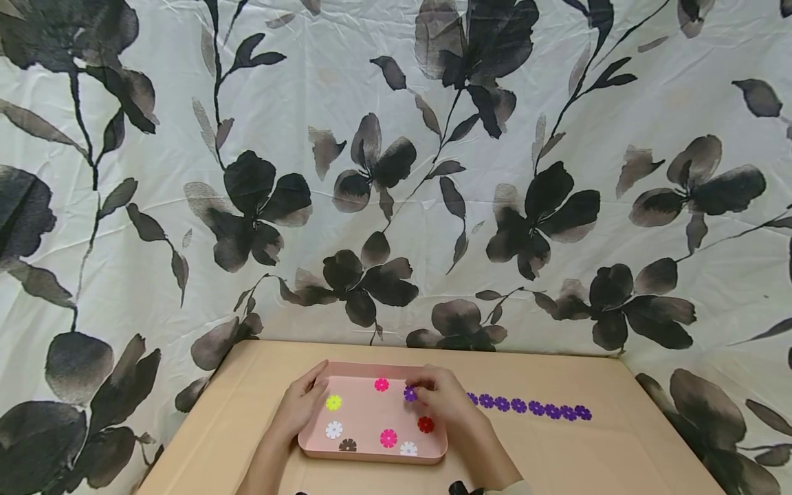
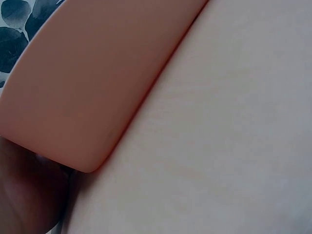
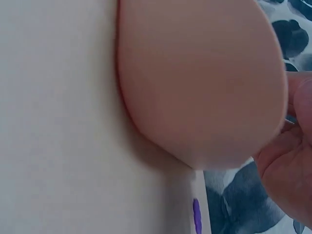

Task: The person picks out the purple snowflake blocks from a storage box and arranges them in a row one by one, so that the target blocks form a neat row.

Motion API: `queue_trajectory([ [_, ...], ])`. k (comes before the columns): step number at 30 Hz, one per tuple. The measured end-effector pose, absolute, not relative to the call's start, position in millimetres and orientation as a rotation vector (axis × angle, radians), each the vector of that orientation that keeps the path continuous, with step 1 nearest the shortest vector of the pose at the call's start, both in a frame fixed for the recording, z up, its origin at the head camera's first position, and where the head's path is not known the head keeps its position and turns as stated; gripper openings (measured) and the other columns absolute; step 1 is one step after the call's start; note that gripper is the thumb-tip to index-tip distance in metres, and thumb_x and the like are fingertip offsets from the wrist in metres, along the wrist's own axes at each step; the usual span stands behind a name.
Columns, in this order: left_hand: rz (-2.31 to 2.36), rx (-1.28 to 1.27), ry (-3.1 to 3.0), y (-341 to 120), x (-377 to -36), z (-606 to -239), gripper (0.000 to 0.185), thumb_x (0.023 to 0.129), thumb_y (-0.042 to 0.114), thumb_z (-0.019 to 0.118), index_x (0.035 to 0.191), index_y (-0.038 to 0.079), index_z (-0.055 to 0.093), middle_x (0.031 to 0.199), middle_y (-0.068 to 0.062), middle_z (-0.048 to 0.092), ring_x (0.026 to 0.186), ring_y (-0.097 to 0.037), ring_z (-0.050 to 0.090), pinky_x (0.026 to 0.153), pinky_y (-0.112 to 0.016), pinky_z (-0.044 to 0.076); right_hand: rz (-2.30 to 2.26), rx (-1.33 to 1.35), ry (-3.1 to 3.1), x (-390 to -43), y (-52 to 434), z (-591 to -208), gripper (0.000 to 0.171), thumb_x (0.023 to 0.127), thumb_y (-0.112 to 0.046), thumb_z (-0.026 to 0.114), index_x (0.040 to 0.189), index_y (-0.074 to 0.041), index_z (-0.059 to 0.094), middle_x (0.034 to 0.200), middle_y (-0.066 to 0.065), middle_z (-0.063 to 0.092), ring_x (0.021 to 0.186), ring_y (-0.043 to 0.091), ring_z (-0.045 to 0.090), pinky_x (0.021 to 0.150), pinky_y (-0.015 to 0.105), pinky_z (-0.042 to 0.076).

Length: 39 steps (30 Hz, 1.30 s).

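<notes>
A shallow pink tray [image 1: 371, 456] stands on the table with several small flower-shaped pieces inside. My left hand [image 1: 300, 405] grips its left side, thumb at the rim. Over the tray's back right corner, my right hand [image 1: 442, 399] pinches a purple flower piece [image 1: 410, 394] at its fingertips. Near that hand lies a red flower piece [image 1: 425, 424]. Pink ones [image 1: 388, 438], a yellow one [image 1: 333, 403], white ones [image 1: 334, 430] and a brown one [image 1: 348, 445] are spread around. The wrist views show mostly the tray's outer wall [image 2: 97, 87].
To the right of the tray, a row of purple flower pieces [image 1: 535, 408] runs across the tan table [image 1: 588, 454], partly behind my right hand. A floral cloth [image 1: 383, 227] hangs behind the table's back edge. Small dark objects [image 1: 460, 488] show at the bottom edge.
</notes>
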State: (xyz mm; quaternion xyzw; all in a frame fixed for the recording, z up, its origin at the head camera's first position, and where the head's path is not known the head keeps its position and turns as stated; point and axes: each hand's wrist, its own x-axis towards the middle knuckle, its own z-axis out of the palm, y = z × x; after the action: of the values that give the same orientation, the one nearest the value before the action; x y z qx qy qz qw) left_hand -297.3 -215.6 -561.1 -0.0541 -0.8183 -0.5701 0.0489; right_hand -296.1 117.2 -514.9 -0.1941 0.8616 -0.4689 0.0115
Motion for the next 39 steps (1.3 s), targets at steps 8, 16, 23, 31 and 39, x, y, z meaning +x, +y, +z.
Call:
queue_trajectory([
  [8, -1.740, -0.171, -2.495, -215.6, -296.6, -560.5, 0.049, 0.110, 0.019, 0.052, 0.158, 0.010, 0.046, 0.165, -0.012, 0.041, 0.156, -0.032, 0.031, 0.129, -0.048, 0.024, -1.555, -0.529, 2.676, -297.3, 139.1, -505.9, 0.027, 0.100, -0.002, 0.065, 0.116, -0.018, 0.080, 0.108, -0.001, 0.070, 0.095, 0.019, 0.063, 0.079, 0.020, 0.059],
  [16, -1.736, -0.150, -2.504, -214.5, -294.5, -559.7, 0.049, 0.110, 0.018, 0.052, 0.158, 0.010, 0.046, 0.165, -0.012, 0.042, 0.156, -0.033, 0.030, 0.129, -0.049, 0.024, -1.630, -0.492, 2.773, -299.4, 166.6, -501.9, 0.024, 0.098, 0.000, 0.067, 0.116, -0.011, 0.078, 0.110, 0.002, 0.074, 0.092, 0.018, 0.064, 0.076, 0.019, 0.061],
  [23, -1.734, -0.150, -2.503, -214.8, -296.5, -560.9, 0.049, 0.110, 0.018, 0.053, 0.158, 0.011, 0.046, 0.165, -0.011, 0.042, 0.156, -0.033, 0.031, 0.129, -0.049, 0.024, -1.781, -0.443, 2.799, -300.1, 198.1, -496.1, 0.023, 0.098, -0.002, 0.068, 0.117, -0.011, 0.077, 0.110, 0.006, 0.073, 0.095, 0.018, 0.067, 0.082, 0.018, 0.060],
  [31, -1.733, -0.150, -2.502, -214.7, -296.0, -560.5, 0.049, 0.110, 0.018, 0.053, 0.158, 0.011, 0.046, 0.165, -0.011, 0.042, 0.156, -0.033, 0.030, 0.130, -0.049, 0.024, -1.921, -0.374, 2.791, -297.0, 225.5, -492.1, 0.026, 0.099, 0.000, 0.067, 0.123, -0.005, 0.075, 0.111, 0.015, 0.073, 0.092, 0.013, 0.068, 0.080, 0.017, 0.061],
  [39, -1.730, -0.148, -2.505, -214.6, -296.3, -561.4, 0.049, 0.110, 0.019, 0.052, 0.158, 0.012, 0.046, 0.165, -0.010, 0.041, 0.157, -0.032, 0.029, 0.130, -0.048, 0.024, -2.038, -0.293, 2.729, -292.1, 246.7, -490.0, 0.029, 0.100, -0.001, 0.066, 0.128, -0.001, 0.072, 0.119, 0.023, 0.069, 0.094, 0.009, 0.069, 0.084, 0.018, 0.062],
])
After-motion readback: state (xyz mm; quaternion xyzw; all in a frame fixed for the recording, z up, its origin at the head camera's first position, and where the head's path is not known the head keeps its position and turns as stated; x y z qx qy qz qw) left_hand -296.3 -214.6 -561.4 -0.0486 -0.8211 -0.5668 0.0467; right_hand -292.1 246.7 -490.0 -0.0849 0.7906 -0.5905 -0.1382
